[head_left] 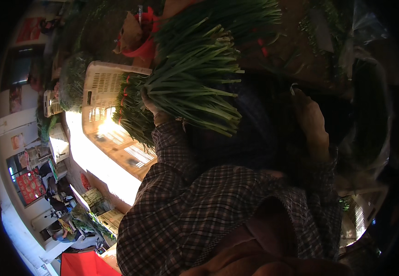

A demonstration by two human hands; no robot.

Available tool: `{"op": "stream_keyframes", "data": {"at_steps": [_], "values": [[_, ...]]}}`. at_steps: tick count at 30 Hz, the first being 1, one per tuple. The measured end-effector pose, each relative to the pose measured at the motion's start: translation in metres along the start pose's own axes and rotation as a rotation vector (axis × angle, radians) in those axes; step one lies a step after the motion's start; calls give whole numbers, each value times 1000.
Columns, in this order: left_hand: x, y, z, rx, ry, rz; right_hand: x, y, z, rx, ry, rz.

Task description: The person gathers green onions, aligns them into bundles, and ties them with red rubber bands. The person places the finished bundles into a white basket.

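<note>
My left hand point(150, 103) is closed around the leafy part of a large bunch of garlic chives point(199, 86). The pale cut ends of the bunch fan out to the right, above my lap. Off to the right, apart from the bunch, my right hand point(308, 112) pinches a thin pale strip point(293, 88) at its fingertips; what the strip is made of is too small to tell. Beside my left hand, a plastic crate point(97, 81) holds green bundles point(134, 114) bound with red ties. Another pile of chives point(220, 15) lies beyond the bunch.
A red bucket point(140, 51) with brown dry material stands beyond the crate. A red tie point(262, 48) lies near the far pile. Clear plastic sheeting point(386, 145) hangs at the right, above another crate point(361, 214). At the far left, a person point(66, 229) is among piled greens.
</note>
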State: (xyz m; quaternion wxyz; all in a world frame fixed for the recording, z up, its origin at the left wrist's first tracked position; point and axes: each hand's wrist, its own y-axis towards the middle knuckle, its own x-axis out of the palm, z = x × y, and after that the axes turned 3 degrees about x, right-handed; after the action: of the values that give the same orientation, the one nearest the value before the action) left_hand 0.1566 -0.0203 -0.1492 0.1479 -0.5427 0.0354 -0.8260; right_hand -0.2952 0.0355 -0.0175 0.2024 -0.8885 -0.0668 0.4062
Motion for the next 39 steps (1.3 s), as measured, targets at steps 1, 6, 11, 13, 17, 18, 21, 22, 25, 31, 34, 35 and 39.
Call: {"op": "stream_keyframes", "data": {"at_steps": [1,6,11,13,17,18,21,22,25,31,34,35,39], "values": [[7,-2,-4,71,81,45,6,8,-4,151,-660,171],[69,-22,-9,158,305,116,24,29,-48,-447,358,24],[112,-47,2,249,488,93,7,18,-68,-271,817,-729],[111,-47,1,222,462,101,11,16,-68,-303,641,-641],[99,-40,-9,271,493,213,40,13,-65,-108,773,-300],[96,-40,-9,222,399,172,45,9,-63,-48,714,-292],[93,-39,-10,204,401,45,44,-15,-54,-86,638,-222],[93,-39,-10,219,452,110,41,-25,-52,-97,780,-215],[93,-40,-8,140,396,74,10,-46,-33,-247,844,-190],[89,-40,-7,121,339,64,-31,-16,-8,79,-377,240],[95,-36,-4,191,378,114,3,-7,-41,-378,205,234],[98,-35,-3,235,425,101,17,-5,-56,-561,92,290],[103,-33,11,284,458,29,47,-36,-72,-543,102,-219]]}}
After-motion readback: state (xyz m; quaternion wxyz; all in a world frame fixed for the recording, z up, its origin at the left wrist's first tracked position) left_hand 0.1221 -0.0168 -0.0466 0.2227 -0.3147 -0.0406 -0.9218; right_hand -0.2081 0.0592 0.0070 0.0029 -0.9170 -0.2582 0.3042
